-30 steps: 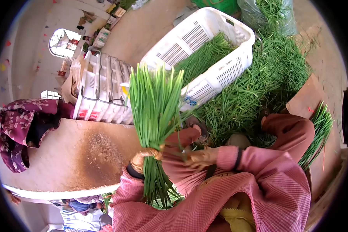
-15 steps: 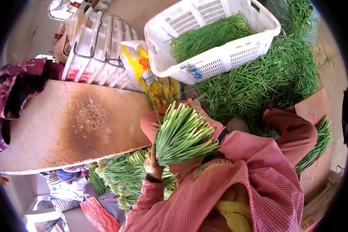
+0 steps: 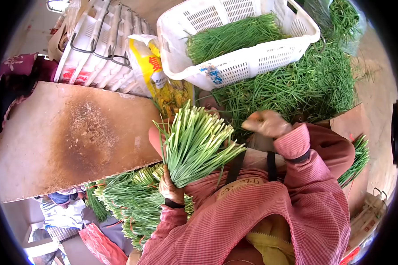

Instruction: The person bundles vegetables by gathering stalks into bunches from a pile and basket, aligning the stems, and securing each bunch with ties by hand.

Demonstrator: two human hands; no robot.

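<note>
My left hand (image 3: 170,189) is wrapped round the lower part of a thick bunch of chives (image 3: 199,143). Their pale cut ends fan out upward, away from me, over my lap. My right hand (image 3: 268,123) is in the air to the right of the bunch, apart from it. Motion smears its fingers, so I cannot make out whether they hold anything. Beyond that hand lies a big heap of loose chives (image 3: 296,86) on the floor.
A white plastic basket (image 3: 252,73) holding chives stands ahead. A worn board (image 3: 40,145) lies at left, near stacked white crates (image 3: 106,66) and a yellow bag (image 3: 148,62). Tied bunches (image 3: 132,201) lie at lower left, and another bunch (image 3: 357,157) is at right.
My right hand has left the cut ends of the bunch and moved to the right. My left hand still grips the bunch. The whole view has shifted slightly.
</note>
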